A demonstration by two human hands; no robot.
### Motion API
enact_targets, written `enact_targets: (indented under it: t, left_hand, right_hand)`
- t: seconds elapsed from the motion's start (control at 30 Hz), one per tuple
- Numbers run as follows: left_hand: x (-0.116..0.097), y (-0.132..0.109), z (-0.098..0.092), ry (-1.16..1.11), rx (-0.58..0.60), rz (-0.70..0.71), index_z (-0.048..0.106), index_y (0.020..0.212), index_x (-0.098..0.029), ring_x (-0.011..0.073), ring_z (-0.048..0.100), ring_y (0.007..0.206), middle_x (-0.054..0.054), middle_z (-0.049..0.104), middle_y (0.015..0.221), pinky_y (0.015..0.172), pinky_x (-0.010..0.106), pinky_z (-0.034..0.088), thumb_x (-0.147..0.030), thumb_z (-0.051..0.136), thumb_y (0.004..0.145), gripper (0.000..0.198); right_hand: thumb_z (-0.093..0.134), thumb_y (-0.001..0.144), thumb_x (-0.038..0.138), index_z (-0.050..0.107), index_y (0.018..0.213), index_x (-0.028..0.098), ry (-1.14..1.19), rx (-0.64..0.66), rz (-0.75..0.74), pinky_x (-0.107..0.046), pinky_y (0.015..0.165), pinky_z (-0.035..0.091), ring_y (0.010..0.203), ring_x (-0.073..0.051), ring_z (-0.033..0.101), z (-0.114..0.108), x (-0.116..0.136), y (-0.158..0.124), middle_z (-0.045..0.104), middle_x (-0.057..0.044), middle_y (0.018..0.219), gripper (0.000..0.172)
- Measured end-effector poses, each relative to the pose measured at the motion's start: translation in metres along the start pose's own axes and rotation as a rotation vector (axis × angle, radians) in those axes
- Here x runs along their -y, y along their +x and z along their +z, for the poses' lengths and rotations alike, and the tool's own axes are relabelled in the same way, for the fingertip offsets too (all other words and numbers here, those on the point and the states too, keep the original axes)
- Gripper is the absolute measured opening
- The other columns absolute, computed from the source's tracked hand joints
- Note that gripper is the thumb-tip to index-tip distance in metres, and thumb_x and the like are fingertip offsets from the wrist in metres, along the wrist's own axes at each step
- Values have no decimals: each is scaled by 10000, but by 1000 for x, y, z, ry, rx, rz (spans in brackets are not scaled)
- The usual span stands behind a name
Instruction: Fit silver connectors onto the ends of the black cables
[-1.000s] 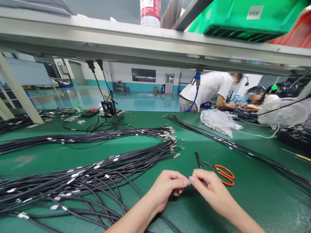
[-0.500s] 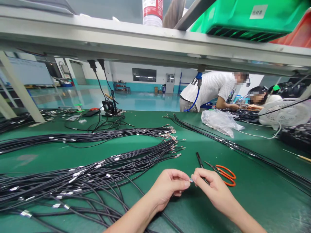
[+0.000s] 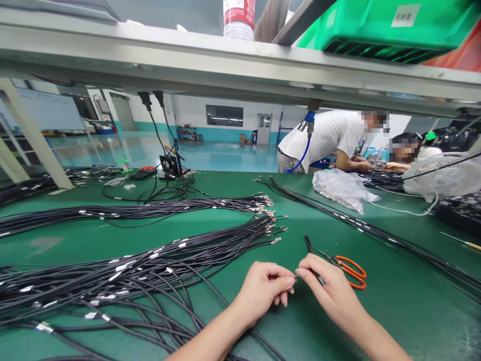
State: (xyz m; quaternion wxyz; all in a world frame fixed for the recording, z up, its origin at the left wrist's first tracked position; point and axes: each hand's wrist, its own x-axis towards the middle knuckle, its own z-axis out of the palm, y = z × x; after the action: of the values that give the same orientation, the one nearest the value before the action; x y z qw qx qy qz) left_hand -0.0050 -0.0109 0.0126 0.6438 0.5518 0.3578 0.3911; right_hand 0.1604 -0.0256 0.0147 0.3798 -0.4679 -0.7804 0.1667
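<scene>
Facing each other, the left hand (image 3: 261,296) and right hand (image 3: 328,288) are held curled, fingertips nearly meeting; any grip cannot be told. A slim black piece (image 3: 314,263) lies under the right hand, orange-handled scissors (image 3: 351,272) at three o'clock, black cable bundles (image 3: 124,271) fanned at ten o'clock, seemingly placed within reach.

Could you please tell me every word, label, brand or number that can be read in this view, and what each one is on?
Nothing can be read with certainty.
White label on the green plastic crate: a few dark characters, too small and blurred to read.
Red-and-white bottle: its print is too blurred to read.
</scene>
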Motion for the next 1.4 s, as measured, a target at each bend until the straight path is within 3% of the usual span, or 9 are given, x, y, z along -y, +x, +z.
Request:
enact_targets:
  t: [0.37,0.53,0.63,0.8,1.13,1.4]
  left_hand:
    - [5,-2,2,-148,138,-71,641,707,-86,54,430,406,3,540,538,416,179,285,-328,650,672,245]
    - [5,-3,2,-205,146,-104,647,709,-87,55,432,424,7,539,551,427,181,290,-327,663,664,244]
    - [8,-1,1,-203,87,-94,654,715,-79,52,419,429,10,544,557,431,183,283,-307,684,647,239]
    - [9,1,-1,-202,-49,-75,662,735,-96,44,386,439,-21,528,526,442,180,242,-236,736,578,222]
    - [5,0,-1,-235,-28,-105,659,707,-107,42,352,431,-39,510,507,454,199,214,-258,755,545,241]
    - [9,0,-1,-232,-26,-114,650,701,-99,44,363,430,-32,514,509,444,194,206,-239,745,557,222]
  right_hand:
    - [401,866,401,327,581,198,263,68,251,-214,522,306,556,-124,347,2,-1,3,354,43,564,358]
    - [404,860,429,323,565,195,290,80,286,-221,517,280,546,-119,319,2,-4,3,339,47,555,385]
    - [405,858,433,310,547,195,268,95,314,-226,495,248,519,-113,282,2,-5,3,280,57,531,403]
    - [386,876,382,333,596,196,295,100,273,-223,522,275,553,-120,317,1,0,4,312,51,576,341]
    - [384,885,339,419,640,190,155,75,136,-226,568,324,602,-141,402,-1,4,1,415,25,621,288]
    - [385,875,326,374,598,197,67,34,120,-230,521,291,556,-138,365,1,3,0,380,31,580,306]
